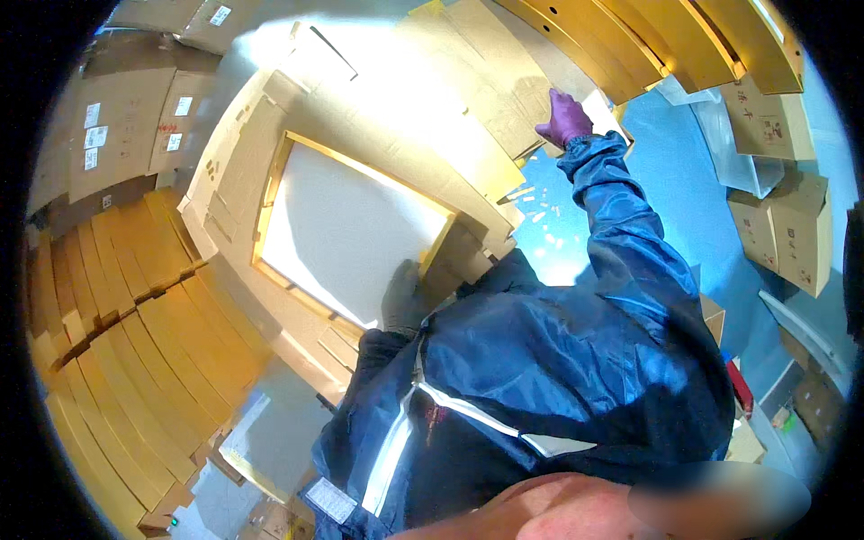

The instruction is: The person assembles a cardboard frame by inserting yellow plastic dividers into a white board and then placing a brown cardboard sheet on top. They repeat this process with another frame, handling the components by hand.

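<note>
A shallow yellow-edged frame with a white panel (346,229) inside lies on cardboard in front of me. My left hand (402,295), in a dark-looking glove and in shadow, rests flat at the panel's near right edge, fingers stretched along it. My right arm reaches far forward to the right. At its end my right hand (567,119), in a purple glove, has thumb and forefinger apart, with nothing visible between them. The other fingers are partly hidden. Just right of this hand is a small open box (614,119) with a white inside.
Flat cardboard sheets (477,81) spread beyond the frame. Long yellow-brown panels stand stacked at left (135,360) and far right (621,40). Brown cartons (121,121) are piled at far left. Small scraps (544,211) litter the blue floor (666,162); a clear bin (751,171) stands by cartons at right.
</note>
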Demonstrator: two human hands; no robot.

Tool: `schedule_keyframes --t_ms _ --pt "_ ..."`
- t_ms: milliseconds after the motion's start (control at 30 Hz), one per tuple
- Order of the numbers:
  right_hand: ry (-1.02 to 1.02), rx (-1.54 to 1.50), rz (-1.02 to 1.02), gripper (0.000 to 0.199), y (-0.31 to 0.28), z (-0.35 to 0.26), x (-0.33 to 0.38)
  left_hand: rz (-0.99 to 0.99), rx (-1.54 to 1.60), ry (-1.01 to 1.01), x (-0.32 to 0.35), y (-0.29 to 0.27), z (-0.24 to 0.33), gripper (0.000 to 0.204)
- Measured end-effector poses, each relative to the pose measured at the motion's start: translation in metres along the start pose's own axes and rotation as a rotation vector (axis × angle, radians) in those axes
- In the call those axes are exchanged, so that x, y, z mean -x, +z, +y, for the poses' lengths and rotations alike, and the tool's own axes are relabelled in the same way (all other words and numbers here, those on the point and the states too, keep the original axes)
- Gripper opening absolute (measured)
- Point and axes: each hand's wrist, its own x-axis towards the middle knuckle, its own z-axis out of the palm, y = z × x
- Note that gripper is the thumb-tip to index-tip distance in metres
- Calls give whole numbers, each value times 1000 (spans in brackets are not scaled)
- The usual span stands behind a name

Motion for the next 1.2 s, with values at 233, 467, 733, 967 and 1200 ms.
schedule_keyframes --t_ms 233,467,733,967,1200 --pt "-3 -127 -47 72 -1 22 -22 -208 35 -180 -38 -40 86 56" --pt "-94 19 94 82 3 10 -14 89 -6 -154 -19 -13 4 48" --pt "-78 119 162 62 -5 -4 -8 -377 -662 -476 32 -151 -146 36" --pt "-16 34 40 73 -7 -12 -13 -87 -643 -114 87 -131 -143 41" --pt "42 194 128 69 -26 -34 9 74 -405 -37 104 -68 -93 34"
